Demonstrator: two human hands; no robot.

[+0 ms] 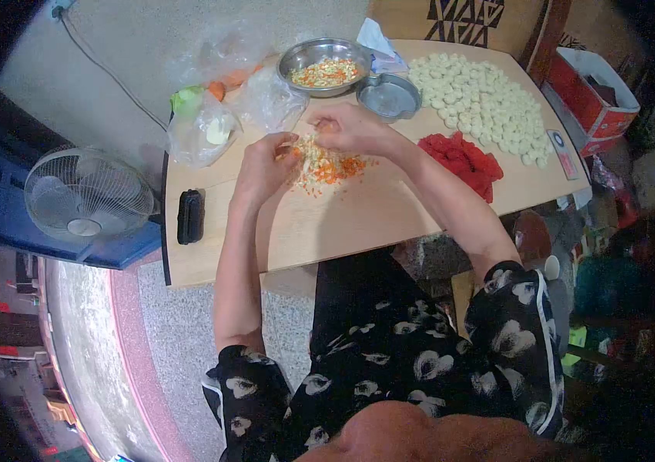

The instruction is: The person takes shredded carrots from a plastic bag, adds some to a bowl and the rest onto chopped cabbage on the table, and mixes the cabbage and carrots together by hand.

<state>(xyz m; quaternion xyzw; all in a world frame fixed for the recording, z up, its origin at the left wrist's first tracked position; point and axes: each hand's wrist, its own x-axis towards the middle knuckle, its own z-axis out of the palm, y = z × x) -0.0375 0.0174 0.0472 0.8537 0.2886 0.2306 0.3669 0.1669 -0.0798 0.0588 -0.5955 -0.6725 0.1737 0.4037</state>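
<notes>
A loose pile of chopped vegetables (329,168), orange and pale bits, lies on the light wooden table between my hands. At its left edge is my left hand (267,165), its fingers bent, with a gap between thumb and forefinger. Over the pile's upper part, my right hand (349,129) is closed with the fingers curled inward; what it holds is hidden. Just behind my hands stand a steel bowl (289,81) of similar chopped vegetables and a grey metal dish (389,96). A crumpled red cloth (462,163) lies below my right forearm's outer side.
Many pale dough-like pieces (481,100) cover the table's back right, near a small scale-like device (562,154). Plastic bags (202,131) with vegetables sit at the back left. A black oblong object (190,217) lies near the left edge, beside a fan (88,192).
</notes>
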